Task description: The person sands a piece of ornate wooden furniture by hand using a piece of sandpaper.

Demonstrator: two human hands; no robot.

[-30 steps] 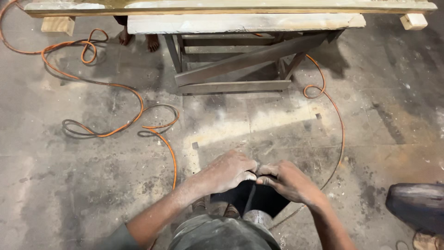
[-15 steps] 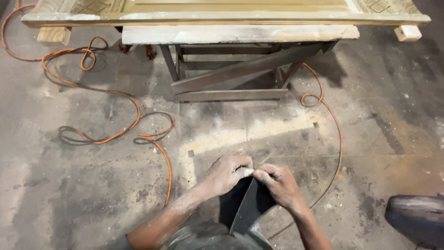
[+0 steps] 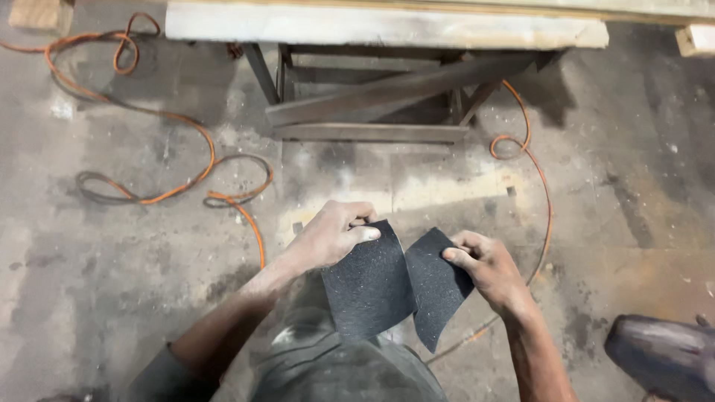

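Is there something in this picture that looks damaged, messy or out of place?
The dark abrasive sheet between the left hand and right hand is split down the middle into two pieces. An orange cable lies in loose tangled loops across the dusty floor.

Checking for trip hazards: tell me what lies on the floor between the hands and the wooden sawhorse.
In the head view, bare dusty concrete floor separates the left hand and right hand, holding dark sandpaper pieces, from the sawhorse.
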